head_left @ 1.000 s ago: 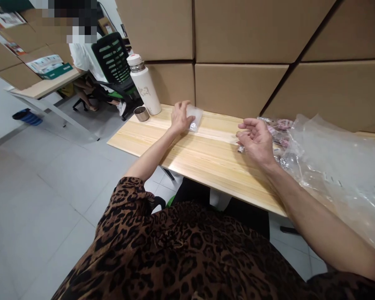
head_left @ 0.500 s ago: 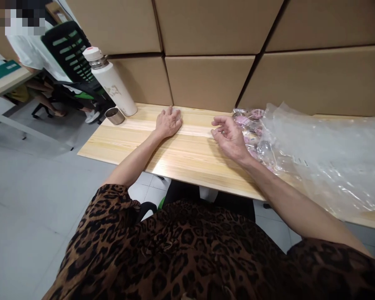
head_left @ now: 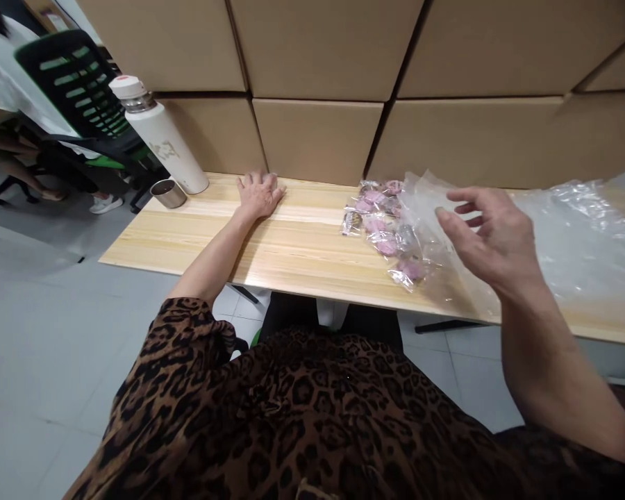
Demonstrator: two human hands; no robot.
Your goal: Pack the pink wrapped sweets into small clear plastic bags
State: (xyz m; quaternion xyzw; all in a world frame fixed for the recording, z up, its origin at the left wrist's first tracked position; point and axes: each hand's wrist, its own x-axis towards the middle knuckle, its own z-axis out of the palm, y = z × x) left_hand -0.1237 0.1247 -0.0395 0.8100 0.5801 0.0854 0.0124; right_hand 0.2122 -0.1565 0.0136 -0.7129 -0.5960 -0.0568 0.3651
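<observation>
Cartons (head_left: 317, 139) rise behind packets (head_left: 385, 243) on a wooden table (head_left: 302, 246).

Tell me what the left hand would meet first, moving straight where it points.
Probably the cardboard boxes: the left hand points at them, with clear plastic by its fingers; depth is unclear.

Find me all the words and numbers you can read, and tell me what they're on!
None can be read.
White bottle: a tan mark on its side, too blurred to tell if it's writing.
Bottle lid: a red mark, too small to read.
Small packets: dark patches, too small to tell if they're print.
Cardboard boxes: no writing seen.
</observation>
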